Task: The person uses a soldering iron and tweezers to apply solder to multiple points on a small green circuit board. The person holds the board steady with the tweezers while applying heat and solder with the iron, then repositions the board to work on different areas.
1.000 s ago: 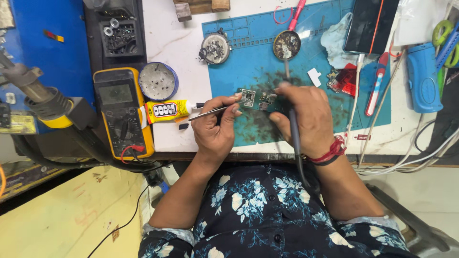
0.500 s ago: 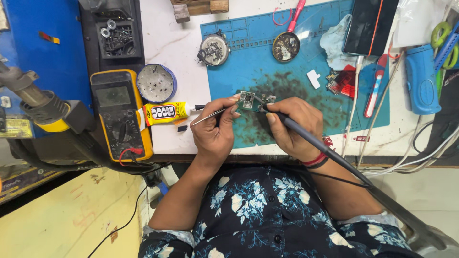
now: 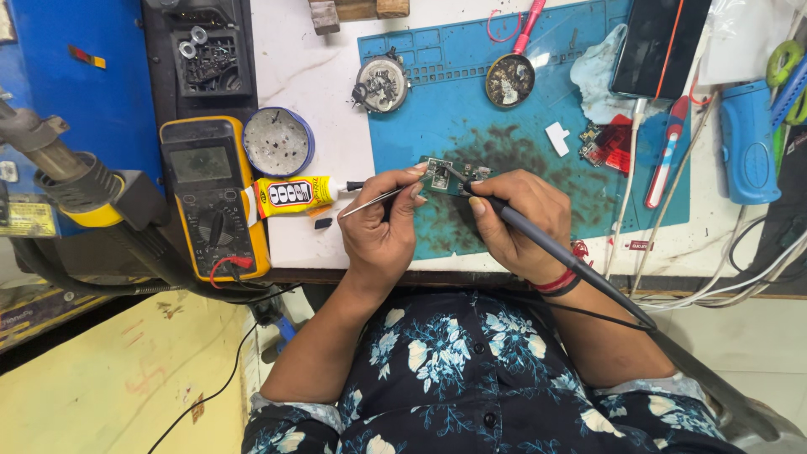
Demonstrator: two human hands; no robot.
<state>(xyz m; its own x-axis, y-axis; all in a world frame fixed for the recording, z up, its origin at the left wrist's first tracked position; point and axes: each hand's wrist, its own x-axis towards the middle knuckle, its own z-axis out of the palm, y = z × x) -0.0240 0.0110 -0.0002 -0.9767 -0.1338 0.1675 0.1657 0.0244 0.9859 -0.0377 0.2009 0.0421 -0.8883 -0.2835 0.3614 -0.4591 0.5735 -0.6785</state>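
1. Our left hand (image 3: 382, 231) pinches a thin metal rod (image 3: 374, 200) and touches the small circuit board (image 3: 445, 175) with its fingertips.
2. Our right hand (image 3: 517, 223) grips a dark soldering iron (image 3: 555, 248), its tip resting on that board.
3. We see the board lying on the blue mat (image 3: 471, 84) on the worktop (image 3: 303, 67), between both hands.
4. We note a yellow multimeter (image 3: 214, 197) and a yellow glue tube (image 3: 290, 195) left of our left hand, with a round tin (image 3: 277, 141) just above.
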